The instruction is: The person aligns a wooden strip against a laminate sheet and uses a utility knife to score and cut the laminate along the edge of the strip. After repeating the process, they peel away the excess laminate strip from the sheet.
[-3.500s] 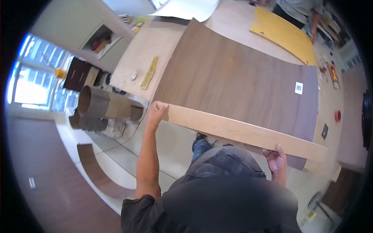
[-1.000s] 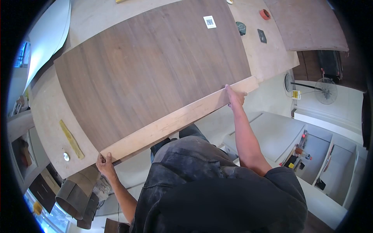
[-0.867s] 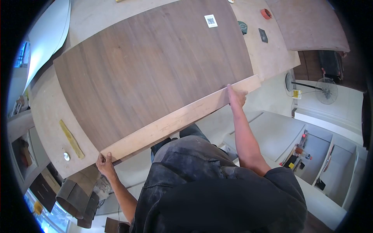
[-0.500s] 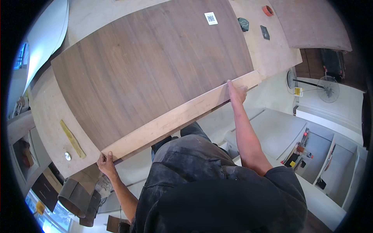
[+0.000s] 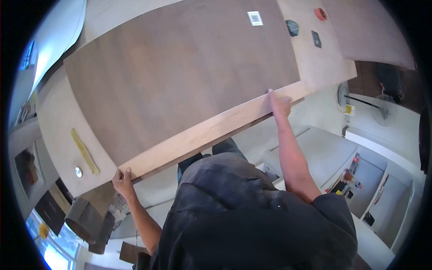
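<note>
A long pale wooden strip (image 5: 202, 130) lies along the near edge of a large brown wood-grain panel (image 5: 180, 72). My left hand (image 5: 123, 181) grips the strip's left end, with the thumb on top. Towards the strip's right end, my right hand (image 5: 280, 104) holds it with the thumb on its upper face and the fingers over the near edge. A white printed label (image 5: 254, 18) is on the far right part of the panel.
The worktable (image 5: 58, 121) holds a yellow strip (image 5: 84, 150) and a small shiny object (image 5: 78, 171) at left. Orange tape (image 5: 321, 14), a dark green lump (image 5: 292, 28) and a dark flat piece (image 5: 316, 38) lie at right. Behind the right arm, an open drawer (image 5: 371, 180) contains tools.
The camera view has shifted slightly, moving the table objects a little to the right. Both hands stay on the strip, which still lies along the panel's near edge.
</note>
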Motion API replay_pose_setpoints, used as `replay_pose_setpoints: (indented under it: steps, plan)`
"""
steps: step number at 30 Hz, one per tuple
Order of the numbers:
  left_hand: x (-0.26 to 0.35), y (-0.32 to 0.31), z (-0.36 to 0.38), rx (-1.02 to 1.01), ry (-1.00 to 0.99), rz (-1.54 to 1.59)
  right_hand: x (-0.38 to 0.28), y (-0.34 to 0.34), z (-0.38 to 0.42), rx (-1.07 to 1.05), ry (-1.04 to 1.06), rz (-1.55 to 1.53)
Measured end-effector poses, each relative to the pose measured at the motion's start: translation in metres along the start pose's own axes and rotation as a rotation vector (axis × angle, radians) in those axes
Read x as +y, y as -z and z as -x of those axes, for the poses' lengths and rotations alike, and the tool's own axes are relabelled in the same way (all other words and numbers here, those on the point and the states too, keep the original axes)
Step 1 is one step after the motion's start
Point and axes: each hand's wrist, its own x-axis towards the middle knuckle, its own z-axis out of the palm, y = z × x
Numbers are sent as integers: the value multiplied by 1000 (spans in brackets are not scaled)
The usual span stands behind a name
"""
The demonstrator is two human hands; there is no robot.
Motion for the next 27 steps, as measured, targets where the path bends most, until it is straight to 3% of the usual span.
replay_pose_setpoints:
  steps: [2,4,8,12,15,21,27]
  plan:
    - [3,9,-4,-4,-13,-213,4,-7,-5,-35,8,20]
    - [17,8,5,82,-24,-92,3,-8,-8,-61,-2,44]
    - [19,4,11,59,14,-236,8,-15,-15,-82,-2,-7]
    - [33,-5,30,216,-138,-478,6,-9,-13,-106,-13,-45]
    - [57,4,39,172,-138,-538,6,-6,-4,-178,-16,-255]
    - [56,15,35,-11,-244,-343,15,-16,-22,-287,-70,-509]
    - [49,18,27,-45,-192,-234,11,-8,-17,-349,-104,-660]
